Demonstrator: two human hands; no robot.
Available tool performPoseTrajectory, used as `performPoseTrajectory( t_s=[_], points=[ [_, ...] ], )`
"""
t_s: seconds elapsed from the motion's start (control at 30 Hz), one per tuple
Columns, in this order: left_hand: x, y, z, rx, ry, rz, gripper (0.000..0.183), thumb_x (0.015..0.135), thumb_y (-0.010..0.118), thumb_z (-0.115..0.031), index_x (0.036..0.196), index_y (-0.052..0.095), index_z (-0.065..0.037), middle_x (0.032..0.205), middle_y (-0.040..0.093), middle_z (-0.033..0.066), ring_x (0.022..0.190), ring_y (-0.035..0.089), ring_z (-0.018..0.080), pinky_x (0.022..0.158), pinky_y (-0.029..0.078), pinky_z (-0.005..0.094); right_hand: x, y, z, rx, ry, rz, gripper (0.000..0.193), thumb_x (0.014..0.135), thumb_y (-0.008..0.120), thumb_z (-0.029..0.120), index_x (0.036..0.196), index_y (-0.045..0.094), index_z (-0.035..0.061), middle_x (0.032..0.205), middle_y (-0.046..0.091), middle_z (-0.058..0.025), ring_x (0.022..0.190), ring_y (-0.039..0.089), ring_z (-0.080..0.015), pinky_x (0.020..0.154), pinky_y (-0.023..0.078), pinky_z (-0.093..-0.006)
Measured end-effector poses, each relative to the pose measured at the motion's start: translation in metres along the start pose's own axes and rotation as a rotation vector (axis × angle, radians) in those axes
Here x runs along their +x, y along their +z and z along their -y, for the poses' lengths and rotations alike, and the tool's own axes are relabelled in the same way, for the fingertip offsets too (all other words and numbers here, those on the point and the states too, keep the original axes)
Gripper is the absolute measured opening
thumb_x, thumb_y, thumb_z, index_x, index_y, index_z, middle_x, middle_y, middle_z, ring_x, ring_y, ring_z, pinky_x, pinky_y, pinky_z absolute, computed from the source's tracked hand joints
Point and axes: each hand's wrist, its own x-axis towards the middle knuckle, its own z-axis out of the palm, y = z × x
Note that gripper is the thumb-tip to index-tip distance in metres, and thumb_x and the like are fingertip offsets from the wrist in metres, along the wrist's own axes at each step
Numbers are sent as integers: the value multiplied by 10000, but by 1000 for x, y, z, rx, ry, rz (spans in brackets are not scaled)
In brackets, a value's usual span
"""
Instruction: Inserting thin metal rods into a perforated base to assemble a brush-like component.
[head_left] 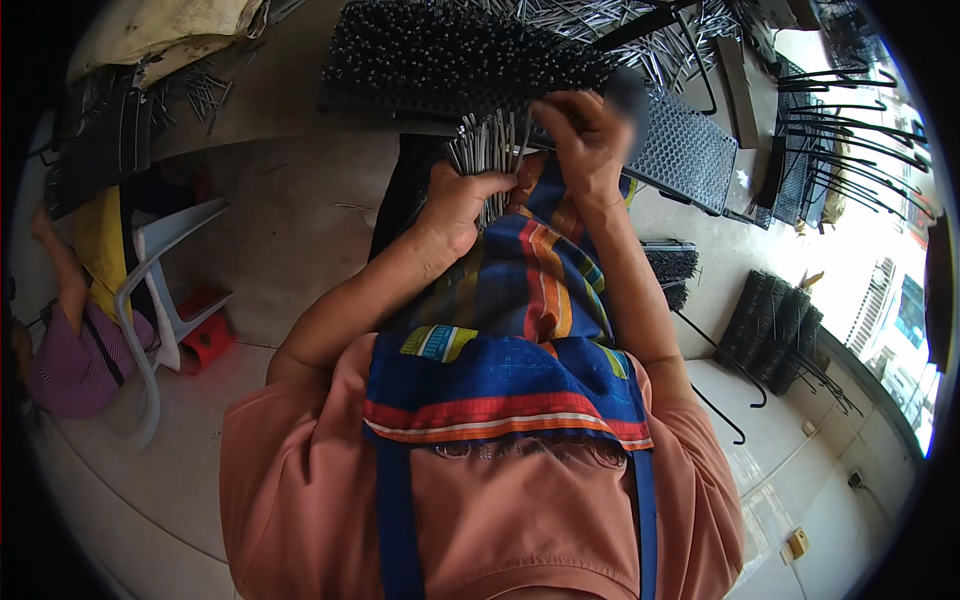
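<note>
My left hand is wrapped round a thick bundle of thin grey metal rods, which stand roughly upright above my lap. At the bundle's right edge one rod leans a little apart. My right hand is closed, with thumb and forefinger at the upper end of that rod; its outer side is partly blurred. Just beyond both hands lies a black perforated tray. Many dark rods stand packed in its left part, while its right part shows bare holes.
Loose rods lie heaped behind the tray. Racks with long black hooks stand at the right, and dark bundles rest on the floor below. At the left are a grey plastic chair and another person's arm.
</note>
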Motion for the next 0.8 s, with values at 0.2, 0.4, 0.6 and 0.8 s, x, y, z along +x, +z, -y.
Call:
performPoseTrajectory(
  t_s=[0.2, 0.4, 0.6, 0.8],
  points=[
    [-3, 6, -2, 59, -78, 96, 168, 804, 621, 46, 952, 696, 17, 820, 710, 112, 672, 688, 200, 555, 538, 302, -14, -16, 10, 650, 760, 330, 67, 817, 717, 77, 788, 683, 27, 575, 544, 24, 473, 439, -33, 426, 288, -203],
    [7, 2, 4, 61, -63, 3, 142, 860, 626, 5, 995, 665, 18, 883, 708, 141, 750, 715, 250, 609, 606, 371, -9, -18, 1, 563, 562, -88, 55, 834, 694, 49, 790, 686, 18, 568, 528, 32, 438, 381, -27, 413, 270, -200],
    [8, 13, 4, 74, -20, 43, 107, 839, 641, 18, 928, 698, 3, 815, 708, 91, 645, 682, 182, 524, 525, 291, -3, -20, 2, 457, 691, 187, 34, 822, 677, 22, 790, 686, 15, 597, 550, 28, 478, 414, -24, 431, 283, -197],
    [8, 4, 7, 61, -9, 13, 85, 830, 655, 6, 903, 697, -8, 812, 708, 92, 627, 677, 182, 510, 524, 293, -16, -20, 6, 519, 712, 29, 38, 831, 692, 32, 856, 706, 5, 663, 585, 23, 527, 438, -26, 475, 313, -186]
  ],
)
